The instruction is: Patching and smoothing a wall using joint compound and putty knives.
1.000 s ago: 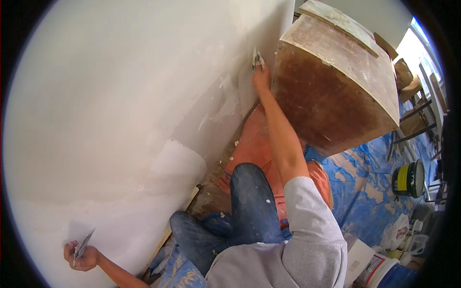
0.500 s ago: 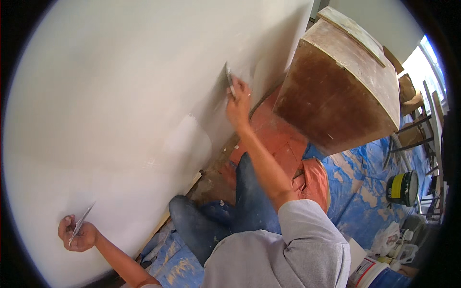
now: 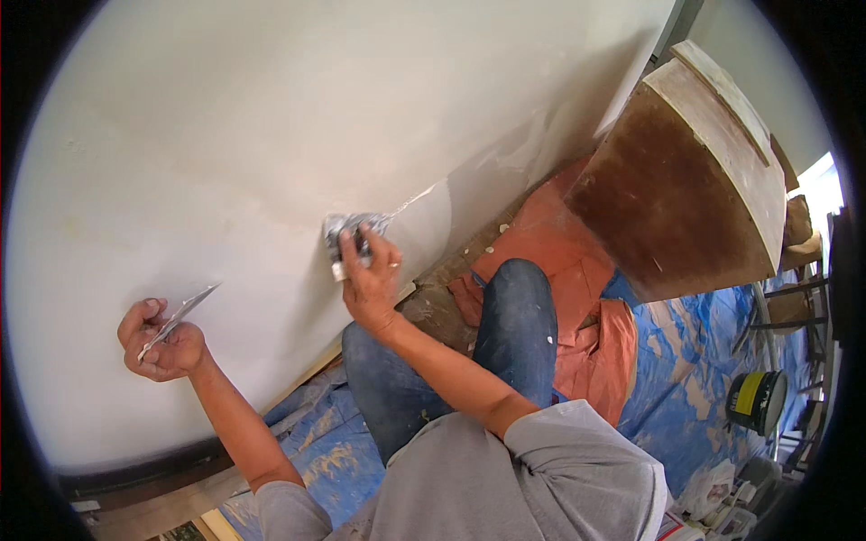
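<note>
My right hand [image 3: 368, 287] grips a putty knife [image 3: 338, 231] whose smeared blade lies against the white wall [image 3: 262, 108]. A thin white streak of filler [image 3: 417, 198] runs along the wall to the right of that blade. Further right there is a greyish patch [image 3: 431, 225] low on the wall. My left hand [image 3: 164, 343] is closed on a second thin metal putty knife [image 3: 187, 312], its blade tilted up to the right. Paste shows along the lower edge of this knife, and its handle is mostly hidden by the hand.
A brown wooden cabinet [image 3: 658, 194] stands at the far right. Orange sheeting [image 3: 564, 230] and a paint-spotted blue tarp [image 3: 681, 334] cover the floor. On the right sits a black bucket [image 3: 767, 406] with a yellow label. A wooden strip [image 3: 311, 371] runs along the wall's foot.
My right hand with its putty knife has moved left and nearer along the wall, and a streak shows behind it. My left hand sits higher in the view, which has shifted.
</note>
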Action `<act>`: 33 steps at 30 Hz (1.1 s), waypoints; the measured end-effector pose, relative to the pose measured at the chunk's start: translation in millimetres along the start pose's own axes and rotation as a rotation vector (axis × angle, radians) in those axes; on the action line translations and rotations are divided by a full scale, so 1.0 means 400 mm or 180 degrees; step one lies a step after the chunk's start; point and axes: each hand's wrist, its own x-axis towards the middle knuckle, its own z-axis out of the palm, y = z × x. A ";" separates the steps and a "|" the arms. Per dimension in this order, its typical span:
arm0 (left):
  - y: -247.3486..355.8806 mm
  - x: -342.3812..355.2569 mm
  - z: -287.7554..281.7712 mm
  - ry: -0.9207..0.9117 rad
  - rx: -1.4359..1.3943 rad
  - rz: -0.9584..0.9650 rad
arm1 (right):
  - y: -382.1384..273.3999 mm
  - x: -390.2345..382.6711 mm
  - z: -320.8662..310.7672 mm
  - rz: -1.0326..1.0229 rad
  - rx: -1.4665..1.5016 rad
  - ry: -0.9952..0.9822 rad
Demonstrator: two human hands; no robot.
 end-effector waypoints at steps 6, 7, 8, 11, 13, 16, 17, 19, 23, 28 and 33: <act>-0.017 -0.002 0.001 0.0085 0.0098 0.0081 | 0.045 -0.076 -0.098 -0.0406 -0.0132 -0.0530; -0.044 -0.012 -0.024 0.0096 0.0003 0.0137 | 0.094 -0.076 -0.125 -0.0392 -0.0147 -0.0598; -0.057 -0.022 -0.035 0.0127 -0.0109 0.0193 | 0.140 -0.054 -0.160 -0.0406 -0.0202 -0.0572; -0.082 -0.050 -0.081 0.0113 -0.0523 -0.0013 | 0.310 0.082 -0.258 0.0503 -0.0044 -0.0111; -0.067 -0.049 -0.096 -0.0037 -0.0410 -0.0288 | 0.489 0.200 -0.296 0.0841 -0.0078 0.0652; -0.080 -0.048 -0.134 -0.0248 -0.0803 -0.0670 | 0.730 0.414 -0.383 0.1192 0.0283 0.1105; -0.071 -0.039 -0.144 -0.0243 -0.0796 -0.0658 | 0.774 0.478 -0.402 0.1321 0.0260 0.1013; -0.052 -0.027 -0.139 -0.0346 -0.0442 -0.0657 | 0.859 0.590 -0.431 0.1422 0.0239 0.0943; -0.061 -0.041 -0.103 -0.0490 -0.0532 -0.0313 | 0.990 0.723 -0.489 0.1682 0.0371 0.1250; -0.049 -0.033 -0.108 -0.0315 -0.0433 -0.0267 | 0.864 0.700 -0.421 0.2096 0.0619 0.0823; -0.057 -0.033 -0.113 -0.0323 -0.0238 -0.0196 | 0.541 0.494 -0.289 0.0980 0.0347 0.0680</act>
